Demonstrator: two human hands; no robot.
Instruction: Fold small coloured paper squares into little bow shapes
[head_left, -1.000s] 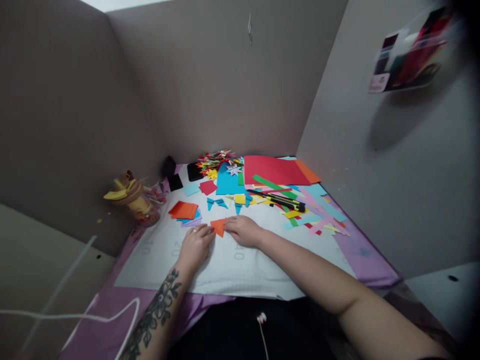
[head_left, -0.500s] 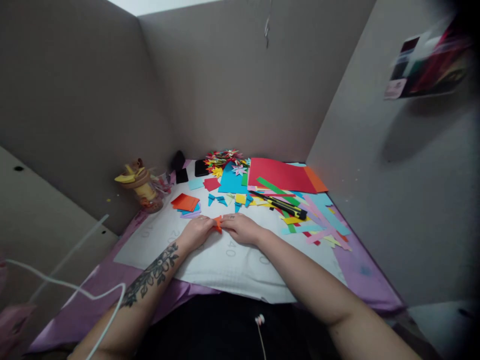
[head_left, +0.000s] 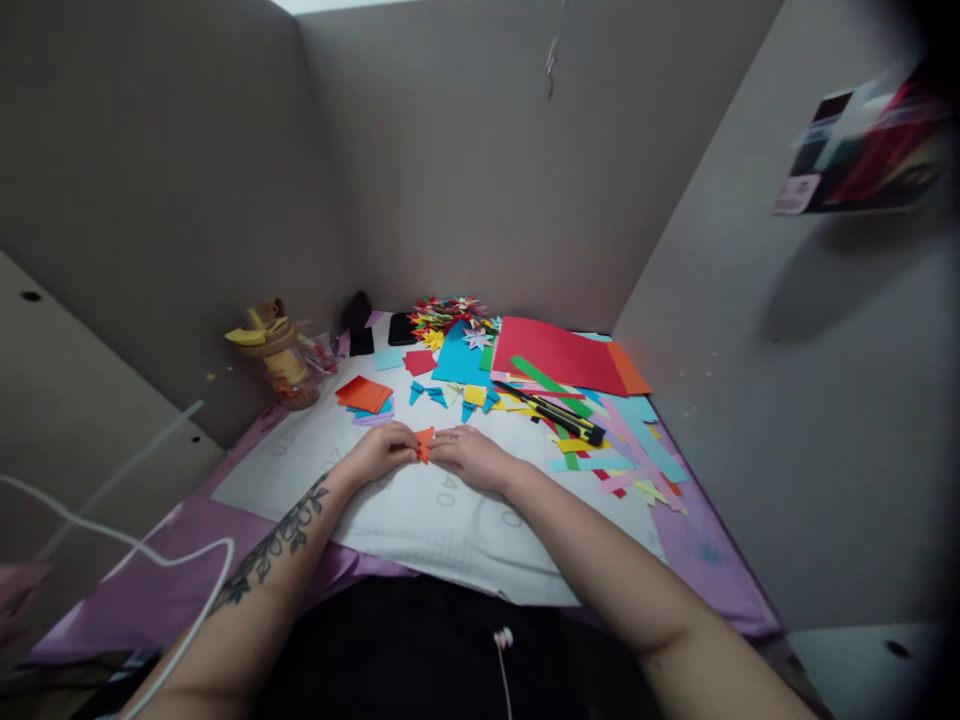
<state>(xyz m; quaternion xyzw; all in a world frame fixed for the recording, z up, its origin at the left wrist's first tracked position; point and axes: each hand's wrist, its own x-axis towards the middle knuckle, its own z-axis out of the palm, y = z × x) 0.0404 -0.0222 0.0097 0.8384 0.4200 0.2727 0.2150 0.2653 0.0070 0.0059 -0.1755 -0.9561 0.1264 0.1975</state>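
Observation:
Between my hands, on the white sheet (head_left: 405, 520), lies a small piece of folded orange paper (head_left: 426, 444). My left hand (head_left: 384, 450) pinches its left edge with the fingertips. From the other side, my right hand (head_left: 471, 455) has its fingers on the right edge of the paper. Just beyond sit small folded blue paper pieces (head_left: 433, 395) and a yellow paper piece (head_left: 475, 395). A stack of orange paper squares (head_left: 364, 392) rests to the left, over blue and purple ones.
A yellow-black utility knife (head_left: 562, 415) lies over coloured paper strips (head_left: 634, 455) on the right. Behind are red paper sheets (head_left: 559, 352) and a heap of paper stars (head_left: 442, 318). A decorated cup (head_left: 281, 365) stands at left; a white cable (head_left: 150, 550) crosses lower left.
My left hand has drawn back a little to the left, so more of the orange paper shows between the hands. The whole view has shifted slightly.

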